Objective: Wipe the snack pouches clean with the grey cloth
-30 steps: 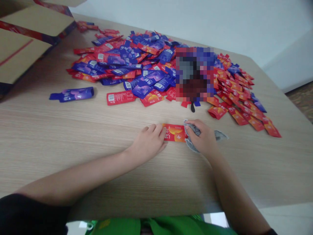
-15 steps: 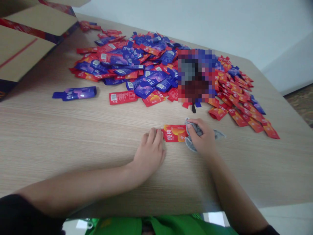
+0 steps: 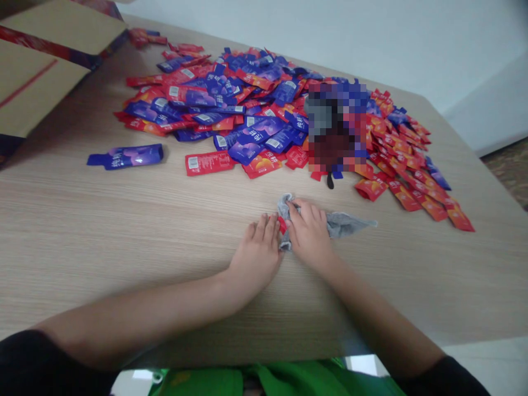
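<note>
A red pouch point(image 3: 282, 224) lies flat on the table, mostly covered now; only a small red patch shows between my hands. My left hand point(image 3: 258, 250) pins its left end down, fingers close together over it. Bunched under my right hand point(image 3: 309, 234) is a grey cloth point(image 3: 348, 224), gripped and pressed onto the pouch right beside my left fingertips. The cloth's loose tail trails off to the right on the table.
Across the back of the wooden table point(image 3: 124, 231) spreads a heap of red and purple pouches point(image 3: 256, 132). One purple pouch point(image 3: 134, 157) lies apart at left. An open cardboard box point(image 3: 41, 71) stands at the far left. A blurred patch point(image 3: 336, 129) hides part of the heap.
My right hand has slid left along the pouch with the cloth, covering its printed face. My left hand stays on the pouch's end. The view has shifted slightly.
</note>
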`<control>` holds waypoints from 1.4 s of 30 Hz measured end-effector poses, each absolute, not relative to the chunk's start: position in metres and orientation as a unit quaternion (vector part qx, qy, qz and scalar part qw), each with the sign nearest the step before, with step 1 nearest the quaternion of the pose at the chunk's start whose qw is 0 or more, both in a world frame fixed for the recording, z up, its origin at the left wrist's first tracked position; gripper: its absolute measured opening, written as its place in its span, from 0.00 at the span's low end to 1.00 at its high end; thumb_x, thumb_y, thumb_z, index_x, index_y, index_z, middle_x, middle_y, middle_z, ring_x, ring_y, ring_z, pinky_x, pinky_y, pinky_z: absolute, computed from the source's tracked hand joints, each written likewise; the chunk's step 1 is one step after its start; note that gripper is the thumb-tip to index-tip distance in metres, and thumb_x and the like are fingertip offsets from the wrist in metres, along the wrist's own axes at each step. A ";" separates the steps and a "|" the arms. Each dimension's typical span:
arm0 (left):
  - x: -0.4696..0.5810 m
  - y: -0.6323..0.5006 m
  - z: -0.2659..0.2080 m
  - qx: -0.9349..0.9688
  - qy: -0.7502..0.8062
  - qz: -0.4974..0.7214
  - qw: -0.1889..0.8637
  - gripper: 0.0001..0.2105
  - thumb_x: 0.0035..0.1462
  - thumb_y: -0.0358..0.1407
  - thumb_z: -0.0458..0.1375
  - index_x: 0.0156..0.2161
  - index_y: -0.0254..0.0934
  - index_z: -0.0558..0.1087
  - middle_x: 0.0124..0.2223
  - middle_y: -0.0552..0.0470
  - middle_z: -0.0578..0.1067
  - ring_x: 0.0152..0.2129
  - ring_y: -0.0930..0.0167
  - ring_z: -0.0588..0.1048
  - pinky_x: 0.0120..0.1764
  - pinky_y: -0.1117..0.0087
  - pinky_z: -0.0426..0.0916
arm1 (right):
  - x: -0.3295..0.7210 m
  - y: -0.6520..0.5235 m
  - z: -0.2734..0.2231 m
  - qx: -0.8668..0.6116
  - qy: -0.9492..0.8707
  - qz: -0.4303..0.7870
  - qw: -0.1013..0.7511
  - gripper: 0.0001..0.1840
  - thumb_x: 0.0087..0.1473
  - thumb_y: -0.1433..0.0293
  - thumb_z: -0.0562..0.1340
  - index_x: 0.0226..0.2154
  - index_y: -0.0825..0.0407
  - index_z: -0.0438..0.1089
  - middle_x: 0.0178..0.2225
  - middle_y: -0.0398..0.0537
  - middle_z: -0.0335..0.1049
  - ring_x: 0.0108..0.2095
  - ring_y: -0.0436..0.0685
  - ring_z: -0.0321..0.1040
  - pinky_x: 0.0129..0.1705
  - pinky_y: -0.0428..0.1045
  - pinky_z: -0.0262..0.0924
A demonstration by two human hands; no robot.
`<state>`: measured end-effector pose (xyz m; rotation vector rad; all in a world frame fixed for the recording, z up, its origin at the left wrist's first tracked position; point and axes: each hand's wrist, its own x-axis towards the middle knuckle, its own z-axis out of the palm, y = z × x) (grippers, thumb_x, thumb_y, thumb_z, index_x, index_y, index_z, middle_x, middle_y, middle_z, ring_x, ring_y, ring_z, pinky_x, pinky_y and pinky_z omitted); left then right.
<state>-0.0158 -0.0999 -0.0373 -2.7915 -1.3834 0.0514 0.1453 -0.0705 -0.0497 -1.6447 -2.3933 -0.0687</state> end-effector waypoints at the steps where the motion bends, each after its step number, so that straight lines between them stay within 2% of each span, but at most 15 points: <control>1: -0.016 -0.099 -0.038 -0.897 -0.442 0.018 0.018 0.25 0.66 0.35 0.47 0.62 0.20 0.62 0.65 0.31 0.60 0.61 0.51 0.62 0.57 0.54 0.64 | 0.151 -0.072 -0.050 -0.576 -0.808 -0.035 0.117 0.24 0.63 0.68 0.49 0.58 0.59 0.64 0.55 0.62 0.64 0.51 0.66 0.59 0.48 0.59 0.53; 8: -0.016 -0.098 -0.037 -0.902 -0.429 0.035 0.034 0.24 0.64 0.31 0.48 0.62 0.21 0.63 0.65 0.31 0.59 0.61 0.51 0.63 0.56 0.54 0.64 | 0.183 -0.079 -0.055 -0.638 -0.757 -0.058 0.131 0.22 0.61 0.71 0.50 0.56 0.58 0.66 0.55 0.63 0.63 0.49 0.68 0.60 0.48 0.61 0.55; 14: -0.015 -0.099 -0.036 -0.898 -0.439 0.032 0.024 0.23 0.64 0.31 0.47 0.62 0.21 0.63 0.66 0.31 0.58 0.61 0.52 0.62 0.56 0.54 0.64 | 0.199 -0.071 -0.045 -0.602 -0.763 0.001 0.235 0.20 0.61 0.72 0.49 0.51 0.53 0.69 0.48 0.58 0.67 0.47 0.65 0.62 0.49 0.60 0.59; 17: -0.014 -0.098 -0.035 -0.897 -0.440 0.038 0.024 0.23 0.64 0.30 0.47 0.63 0.22 0.62 0.66 0.32 0.57 0.62 0.52 0.62 0.56 0.55 0.65 | 0.184 -0.069 -0.032 -0.587 -0.760 0.013 0.279 0.23 0.62 0.73 0.48 0.57 0.52 0.64 0.46 0.56 0.69 0.47 0.63 0.63 0.49 0.59 0.60; 19: -0.014 -0.098 -0.034 -0.898 -0.437 0.042 0.026 0.23 0.64 0.29 0.47 0.62 0.22 0.63 0.66 0.32 0.58 0.62 0.51 0.62 0.55 0.55 0.65 | 0.167 -0.070 -0.030 -0.560 -0.790 0.014 0.249 0.24 0.62 0.74 0.49 0.59 0.49 0.64 0.47 0.55 0.69 0.47 0.62 0.63 0.49 0.57 0.59; 22: -0.014 -0.098 -0.034 -0.900 -0.433 0.039 0.028 0.22 0.65 0.30 0.47 0.61 0.20 0.65 0.64 0.30 0.62 0.61 0.50 0.62 0.56 0.54 0.65 | 0.146 -0.072 -0.036 -0.535 -0.827 -0.002 0.173 0.19 0.63 0.70 0.53 0.54 0.46 0.70 0.48 0.53 0.70 0.44 0.61 0.63 0.45 0.56 0.58; 25: -0.014 -0.098 -0.034 -0.899 -0.435 0.038 0.029 0.23 0.65 0.30 0.46 0.62 0.20 0.64 0.64 0.31 0.61 0.61 0.51 0.62 0.56 0.55 0.65 | 0.145 -0.074 -0.044 -0.547 -0.824 -0.033 0.140 0.16 0.63 0.67 0.56 0.50 0.47 0.73 0.48 0.52 0.71 0.41 0.60 0.63 0.42 0.56 0.57; 29: -0.014 -0.098 -0.034 -0.898 -0.437 0.047 0.023 0.24 0.63 0.28 0.47 0.63 0.21 0.60 0.66 0.31 0.56 0.62 0.51 0.62 0.56 0.55 0.65 | 0.171 -0.081 -0.049 -0.588 -0.790 -0.065 0.161 0.17 0.63 0.69 0.54 0.49 0.48 0.74 0.47 0.53 0.70 0.41 0.61 0.62 0.42 0.56 0.57; 36: -0.013 -0.099 -0.037 -0.895 -0.443 0.049 0.023 0.24 0.63 0.27 0.47 0.64 0.21 0.60 0.66 0.31 0.56 0.62 0.51 0.61 0.55 0.54 0.65 | 0.223 -0.083 -0.051 -0.658 -0.723 -0.031 0.208 0.17 0.61 0.67 0.55 0.46 0.49 0.76 0.42 0.53 0.70 0.39 0.61 0.65 0.39 0.56 0.60; 40: -0.012 -0.099 -0.035 -0.894 -0.444 0.050 0.025 0.24 0.63 0.27 0.46 0.63 0.21 0.61 0.67 0.32 0.56 0.62 0.51 0.61 0.56 0.54 0.65 | 0.200 -0.078 -0.038 -0.635 -0.721 -0.023 0.276 0.16 0.61 0.66 0.55 0.45 0.48 0.76 0.42 0.53 0.70 0.42 0.61 0.67 0.43 0.56 0.61; 42: -0.012 -0.098 -0.033 -0.895 -0.443 0.050 0.024 0.25 0.63 0.27 0.46 0.63 0.20 0.60 0.66 0.31 0.56 0.62 0.50 0.61 0.55 0.54 0.65 | 0.174 -0.075 -0.034 -0.601 -0.751 -0.017 0.274 0.17 0.62 0.67 0.54 0.47 0.48 0.75 0.44 0.53 0.70 0.44 0.60 0.66 0.45 0.55 0.59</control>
